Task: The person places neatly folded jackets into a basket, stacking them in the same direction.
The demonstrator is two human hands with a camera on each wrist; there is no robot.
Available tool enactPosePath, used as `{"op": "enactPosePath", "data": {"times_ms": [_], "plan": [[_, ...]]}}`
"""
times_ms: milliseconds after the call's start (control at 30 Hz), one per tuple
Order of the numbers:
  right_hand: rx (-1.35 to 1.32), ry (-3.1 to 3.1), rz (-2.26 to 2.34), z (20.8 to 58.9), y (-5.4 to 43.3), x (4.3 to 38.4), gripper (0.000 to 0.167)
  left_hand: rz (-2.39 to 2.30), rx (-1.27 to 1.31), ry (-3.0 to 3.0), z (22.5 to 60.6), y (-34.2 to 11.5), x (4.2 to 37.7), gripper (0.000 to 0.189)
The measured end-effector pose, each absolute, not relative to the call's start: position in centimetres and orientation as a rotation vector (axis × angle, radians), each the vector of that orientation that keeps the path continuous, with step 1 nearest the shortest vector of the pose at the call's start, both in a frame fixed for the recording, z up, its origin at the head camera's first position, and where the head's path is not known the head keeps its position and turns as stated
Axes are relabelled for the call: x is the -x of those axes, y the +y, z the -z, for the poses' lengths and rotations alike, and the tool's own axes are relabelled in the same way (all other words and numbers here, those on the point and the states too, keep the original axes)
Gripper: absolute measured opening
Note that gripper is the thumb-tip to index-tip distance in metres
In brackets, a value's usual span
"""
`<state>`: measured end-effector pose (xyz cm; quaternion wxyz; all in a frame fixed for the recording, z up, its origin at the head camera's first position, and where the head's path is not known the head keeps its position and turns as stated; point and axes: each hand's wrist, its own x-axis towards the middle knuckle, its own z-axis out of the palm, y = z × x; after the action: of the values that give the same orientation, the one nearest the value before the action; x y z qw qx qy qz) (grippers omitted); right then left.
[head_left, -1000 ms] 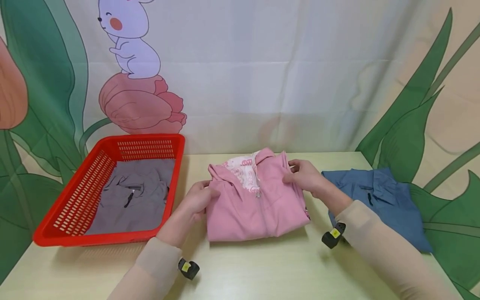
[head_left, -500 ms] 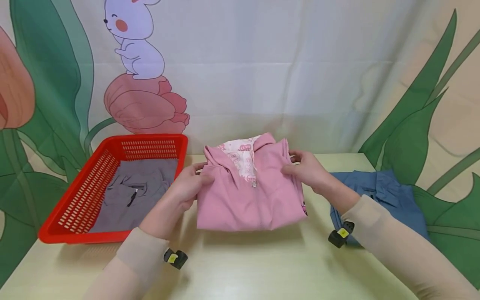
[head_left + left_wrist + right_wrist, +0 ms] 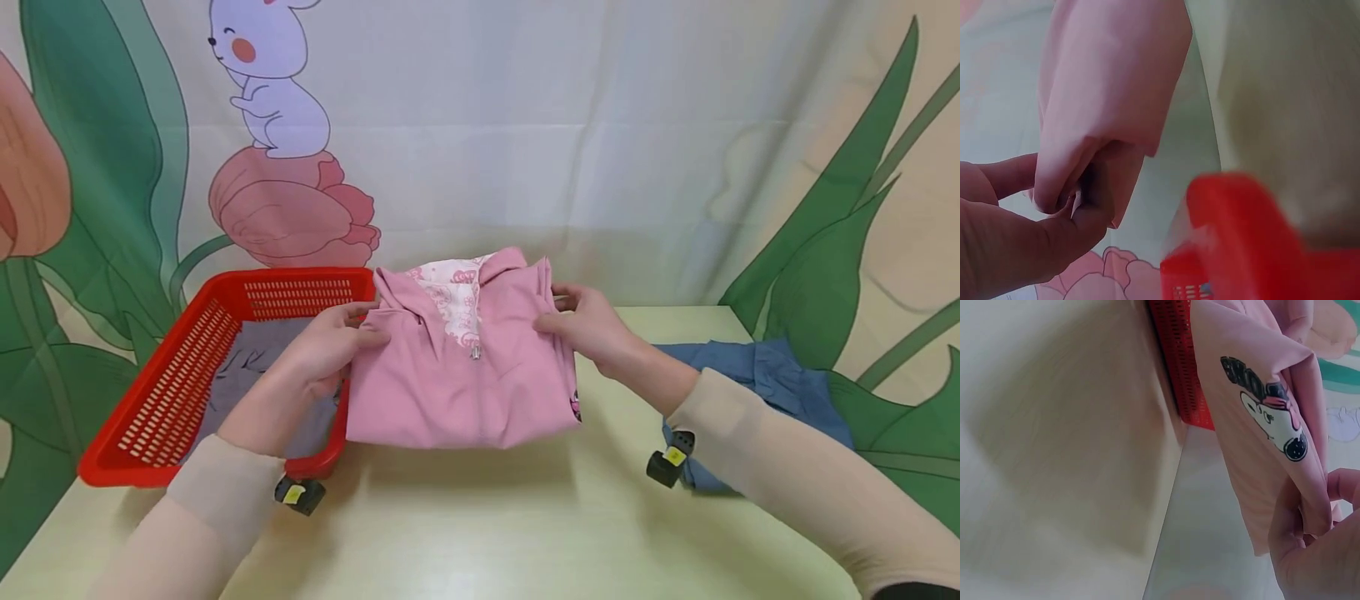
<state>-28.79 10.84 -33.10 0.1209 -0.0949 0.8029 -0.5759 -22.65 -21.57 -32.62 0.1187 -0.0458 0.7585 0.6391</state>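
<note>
Both hands hold a folded pink zip jacket (image 3: 517,367) up off the table, its white patterned lining showing at the neck. My left hand (image 3: 326,346) pinches the jacket's left edge, thumb in front and fingers behind. On the opposite edge my right hand (image 3: 592,321) pinches the cloth the same way. A cartoon print (image 3: 1275,419) shows on the jacket's side in the right wrist view. Just left of the jacket stands a red plastic basket (image 3: 142,400), partly covered by my left hand, with a folded grey garment (image 3: 255,350) inside.
A folded blue garment (image 3: 795,383) lies at the right of the pale table (image 3: 480,525), partly behind my right forearm. A light curtain (image 3: 480,150) printed with a rabbit and flowers hangs behind the table's far edge.
Both hands have raised the pink jacket from near the tabletop and carried it left, so its left edge now overlaps the basket's right rim in the head view.
</note>
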Motion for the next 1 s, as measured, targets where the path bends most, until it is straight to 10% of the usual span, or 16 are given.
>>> {"op": "enactPosePath", "data": {"times_ms": [1000], "plan": [[0.301,2.137,1.887,33.3,1.2,29.3,0.064,-1.576,0.082,2.365,31.2,-33.0,23.9,0.077]]}}
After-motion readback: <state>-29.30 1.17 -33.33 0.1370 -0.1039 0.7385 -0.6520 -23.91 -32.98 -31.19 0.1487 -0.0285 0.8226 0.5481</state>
